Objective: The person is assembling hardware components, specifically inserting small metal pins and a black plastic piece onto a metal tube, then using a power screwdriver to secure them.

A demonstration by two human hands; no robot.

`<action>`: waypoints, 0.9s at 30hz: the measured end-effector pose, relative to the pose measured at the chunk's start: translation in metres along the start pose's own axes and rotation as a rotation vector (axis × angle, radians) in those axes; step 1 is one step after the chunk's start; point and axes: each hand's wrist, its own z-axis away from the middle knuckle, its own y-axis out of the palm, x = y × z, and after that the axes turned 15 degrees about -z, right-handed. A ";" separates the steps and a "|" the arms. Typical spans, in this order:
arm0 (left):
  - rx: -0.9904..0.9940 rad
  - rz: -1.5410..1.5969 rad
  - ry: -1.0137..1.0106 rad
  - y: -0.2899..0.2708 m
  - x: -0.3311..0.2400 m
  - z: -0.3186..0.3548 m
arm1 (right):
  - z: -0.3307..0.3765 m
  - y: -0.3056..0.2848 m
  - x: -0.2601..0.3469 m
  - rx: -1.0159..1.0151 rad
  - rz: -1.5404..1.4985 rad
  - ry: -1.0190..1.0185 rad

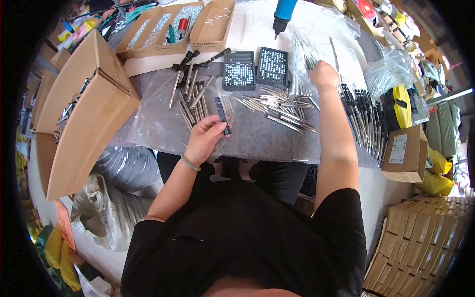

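Observation:
My left hand (204,138) grips a narrow black bar-shaped part (222,115) that sticks up from my fingers, just in front of a pile of silver metal rods (190,96). My right hand (322,74) reaches to the far right into a clear plastic bag of thin metal pieces (306,52); its fingers are curled among them, and what they hold is hidden. Between my hands lies a second spread of silver rods (277,106) on the grey mat (257,138). Two black trays of small screws (255,69) stand behind the rods.
A blue powered screwdriver (283,15) hangs above the trays. Open cardboard boxes (84,104) stand at left and far back (168,29). Black-handled tools (363,116) lie in a row at right beside a small brown box (405,153). Stacked cartons (420,242) sit lower right.

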 end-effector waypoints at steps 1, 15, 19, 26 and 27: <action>0.003 -0.001 0.004 0.000 0.000 0.000 | 0.002 -0.001 0.000 -0.005 -0.001 0.000; 0.032 0.052 -0.023 0.000 -0.003 -0.001 | -0.032 0.012 -0.026 -0.267 -0.729 -0.081; 0.032 0.118 -0.009 0.000 -0.003 0.000 | -0.015 -0.014 -0.028 -0.306 -0.697 -0.040; 0.023 0.171 -0.055 0.017 -0.010 -0.005 | 0.107 -0.002 -0.032 -0.172 -1.512 0.154; 0.029 0.153 -0.084 0.024 -0.012 -0.009 | 0.130 -0.004 -0.018 -0.044 -1.589 0.190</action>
